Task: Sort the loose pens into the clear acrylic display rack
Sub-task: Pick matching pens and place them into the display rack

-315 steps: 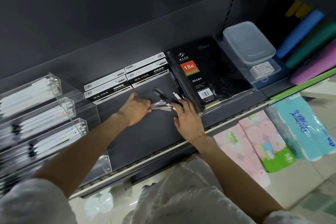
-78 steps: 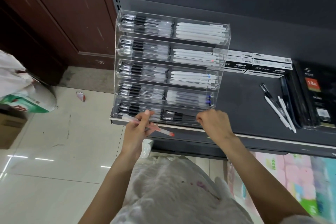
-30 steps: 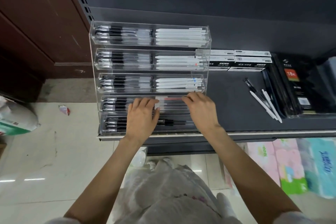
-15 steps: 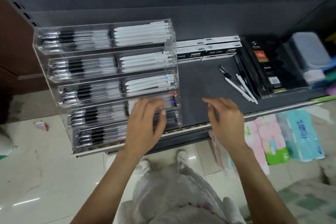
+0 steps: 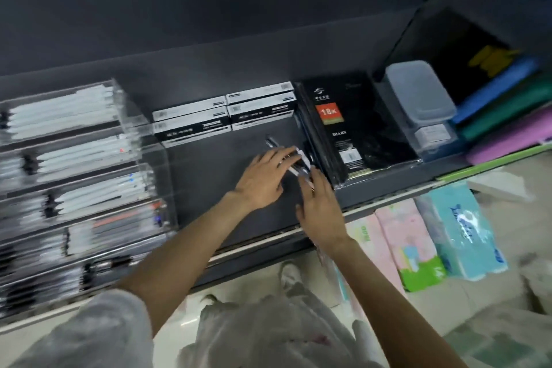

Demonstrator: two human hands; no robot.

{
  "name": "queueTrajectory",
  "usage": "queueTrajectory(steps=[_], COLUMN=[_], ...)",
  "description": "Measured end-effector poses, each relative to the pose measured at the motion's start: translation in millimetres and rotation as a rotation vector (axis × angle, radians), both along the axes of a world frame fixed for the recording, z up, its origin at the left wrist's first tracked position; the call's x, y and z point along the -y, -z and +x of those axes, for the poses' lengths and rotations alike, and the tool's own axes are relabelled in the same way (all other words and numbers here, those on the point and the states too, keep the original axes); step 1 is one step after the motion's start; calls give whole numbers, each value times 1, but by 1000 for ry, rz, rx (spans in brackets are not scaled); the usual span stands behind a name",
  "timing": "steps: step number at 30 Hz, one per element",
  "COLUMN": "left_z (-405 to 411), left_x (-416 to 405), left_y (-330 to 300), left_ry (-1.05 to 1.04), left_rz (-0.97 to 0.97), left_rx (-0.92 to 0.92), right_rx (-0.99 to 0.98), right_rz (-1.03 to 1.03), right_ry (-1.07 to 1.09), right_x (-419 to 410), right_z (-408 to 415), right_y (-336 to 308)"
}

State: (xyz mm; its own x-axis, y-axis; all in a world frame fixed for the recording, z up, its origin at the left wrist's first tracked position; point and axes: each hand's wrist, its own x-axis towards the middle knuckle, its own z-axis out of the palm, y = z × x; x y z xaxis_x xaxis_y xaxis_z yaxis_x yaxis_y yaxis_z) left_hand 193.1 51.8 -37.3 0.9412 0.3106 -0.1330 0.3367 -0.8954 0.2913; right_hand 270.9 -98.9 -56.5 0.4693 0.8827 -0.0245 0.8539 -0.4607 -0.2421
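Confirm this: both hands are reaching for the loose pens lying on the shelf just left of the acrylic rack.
Wrong side. The head view shows the loose pens lying right of the acrylic rack, beside the black diary. The left hand and right hand do reach for them.

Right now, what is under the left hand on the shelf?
Loose pens lie under the left hand; a dark one and white ones poke out past its fingers. How many it covers is hidden.

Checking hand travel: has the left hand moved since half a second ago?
Yes. The left hand left the acrylic rack, going right to the loose pens.
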Motion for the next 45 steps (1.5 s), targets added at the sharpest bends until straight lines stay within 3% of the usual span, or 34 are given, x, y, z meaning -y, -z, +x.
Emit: queueTrajectory(steps=[6,13,23,26,37,41,43,45], left_z=[53,46,59,60,30,9,-1,-11], left_x=[-23,-41,-52,-53,-31,-42,-44,-40], left_y=[16,23,15,10,-7,-24,-31,-41], left_ry=[134,324,446,456,413,283,114,-139], left_rz=[109,163,162,171,219,-81,-451,-948], left_rx=[-160,-149,-92,-161,-325,-451,-407,-244], right_rx=[-12,-98,78,-31,-64,-95,-208,-375], right_rz=[-120,81,-49,-70,216,386,529,650], right_ry=[-18,-115,133,171,207,100,129,206], right_x=[-8,-9,-5,-2,0,-6,-11,-15], right_z=[8,4,2,2,10,11,16,25], right_y=[7,11,7,7,4,-17,-35,-57])
